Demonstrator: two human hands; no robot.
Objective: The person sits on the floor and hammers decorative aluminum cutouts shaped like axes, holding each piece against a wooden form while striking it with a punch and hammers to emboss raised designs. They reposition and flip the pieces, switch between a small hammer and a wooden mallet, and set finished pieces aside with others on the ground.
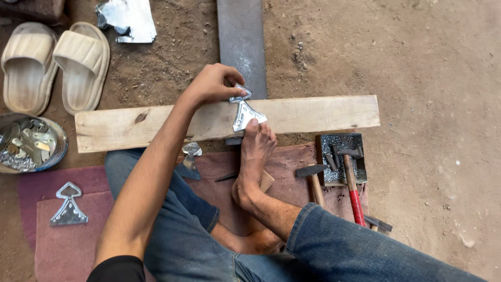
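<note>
On the wooden plank [156,122], a flat triangular metal piece [245,114] is pinned by the toes of a bare foot [255,149] while its looped end is pinched closed-fingered by the left hand [211,83], so it lies steady; the right hand is out of view.

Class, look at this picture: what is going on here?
A person sits on the ground with a wooden plank laid across in front. The left hand pinches the looped top of a triangular metal piece on the plank, while the toes of a bare foot press on its lower edge. Two hammers lie to the right; the right hand is out of view.
</note>
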